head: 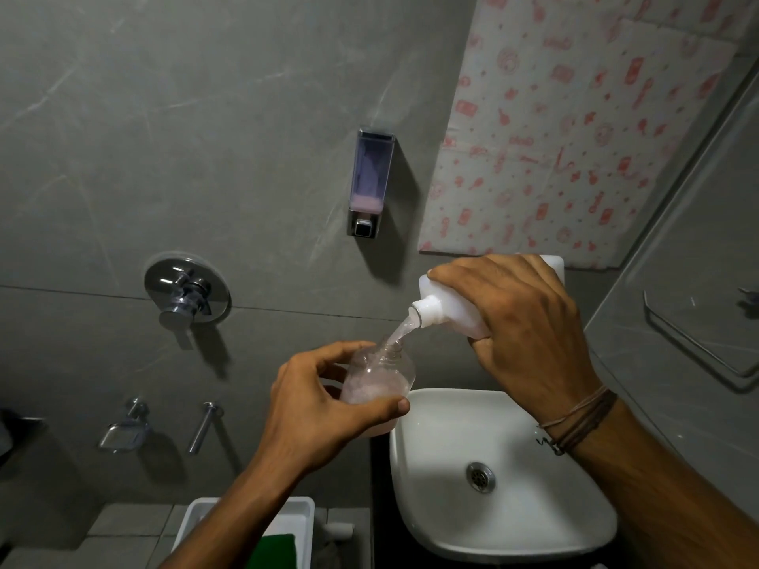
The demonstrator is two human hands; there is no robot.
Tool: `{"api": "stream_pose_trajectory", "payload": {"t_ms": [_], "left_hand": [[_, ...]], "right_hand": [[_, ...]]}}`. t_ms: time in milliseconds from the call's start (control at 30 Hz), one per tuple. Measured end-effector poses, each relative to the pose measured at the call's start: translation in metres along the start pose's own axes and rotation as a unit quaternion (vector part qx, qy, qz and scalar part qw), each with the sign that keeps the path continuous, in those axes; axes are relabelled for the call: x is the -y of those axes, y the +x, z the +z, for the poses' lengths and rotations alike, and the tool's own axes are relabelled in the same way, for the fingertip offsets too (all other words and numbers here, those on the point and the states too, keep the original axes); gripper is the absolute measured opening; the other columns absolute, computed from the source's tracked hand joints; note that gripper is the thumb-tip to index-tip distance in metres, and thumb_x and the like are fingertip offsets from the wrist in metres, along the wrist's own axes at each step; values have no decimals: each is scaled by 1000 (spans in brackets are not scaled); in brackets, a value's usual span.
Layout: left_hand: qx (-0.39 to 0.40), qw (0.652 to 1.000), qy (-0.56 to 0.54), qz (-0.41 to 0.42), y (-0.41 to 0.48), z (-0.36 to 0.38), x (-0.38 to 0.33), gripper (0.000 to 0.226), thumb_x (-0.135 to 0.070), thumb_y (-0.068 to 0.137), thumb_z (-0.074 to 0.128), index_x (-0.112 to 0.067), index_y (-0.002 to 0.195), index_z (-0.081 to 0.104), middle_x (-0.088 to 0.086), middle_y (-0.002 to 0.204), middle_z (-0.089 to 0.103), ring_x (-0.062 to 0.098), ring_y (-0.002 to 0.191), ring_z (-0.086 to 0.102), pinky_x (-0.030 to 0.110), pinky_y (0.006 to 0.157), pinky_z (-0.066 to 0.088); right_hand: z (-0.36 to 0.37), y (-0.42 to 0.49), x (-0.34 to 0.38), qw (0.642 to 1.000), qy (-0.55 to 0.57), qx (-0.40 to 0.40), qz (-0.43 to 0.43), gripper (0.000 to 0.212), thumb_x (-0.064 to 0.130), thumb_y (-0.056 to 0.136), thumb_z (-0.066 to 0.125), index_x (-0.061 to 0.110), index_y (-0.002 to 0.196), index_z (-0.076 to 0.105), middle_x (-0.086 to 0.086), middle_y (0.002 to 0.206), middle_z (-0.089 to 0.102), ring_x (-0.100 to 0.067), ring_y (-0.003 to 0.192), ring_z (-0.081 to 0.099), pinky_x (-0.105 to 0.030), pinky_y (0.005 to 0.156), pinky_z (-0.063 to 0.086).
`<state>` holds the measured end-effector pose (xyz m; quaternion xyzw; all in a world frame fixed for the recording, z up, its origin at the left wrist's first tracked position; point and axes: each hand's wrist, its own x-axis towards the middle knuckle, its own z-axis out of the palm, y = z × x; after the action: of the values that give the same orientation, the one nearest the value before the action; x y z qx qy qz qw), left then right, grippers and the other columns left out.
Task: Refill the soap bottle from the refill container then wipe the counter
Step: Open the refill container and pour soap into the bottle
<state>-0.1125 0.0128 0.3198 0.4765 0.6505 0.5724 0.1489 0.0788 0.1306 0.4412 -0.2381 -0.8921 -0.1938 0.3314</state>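
Hands (324, 404) gripping clear round bottle (380, 377), opaque white jug (456, 305) pouring, seemingly pinkish.

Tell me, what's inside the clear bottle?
Pale pink soap fills the lower part of the clear bottle, with more streaming in from the white container. The left hand covers the bottle's bottom.

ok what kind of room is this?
Most likely a bathroom: a white sink, a wall soap dispenser, and a chrome shower mixer on grey tiled walls.
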Motion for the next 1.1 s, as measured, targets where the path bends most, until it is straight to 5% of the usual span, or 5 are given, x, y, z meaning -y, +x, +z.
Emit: {"api": "stream_pose_trajectory", "payload": {"t_ms": [600,1100], "left_hand": [[2,1000,2,-12,-3,-2,-2,71,-70,43,94,-48,110,80,-34,102,77,-4,91,73,30,69,67],[0,1000,-5,-17,-5,-2,-3,69,-68,43,95,-52,108,79,-32,100,78,-2,88,75,40,71,68]], "right_hand": [[-1,-1,0,1000,-6,-1,0,51,10,76,80,25,123,65,1,115,72,-28,105,66,-51,94,50],[-4,0,1,1000,-15,7,1,55,8,74,82,24,124,66,1,116,72,-29,106,66,-50,96,49]]}}
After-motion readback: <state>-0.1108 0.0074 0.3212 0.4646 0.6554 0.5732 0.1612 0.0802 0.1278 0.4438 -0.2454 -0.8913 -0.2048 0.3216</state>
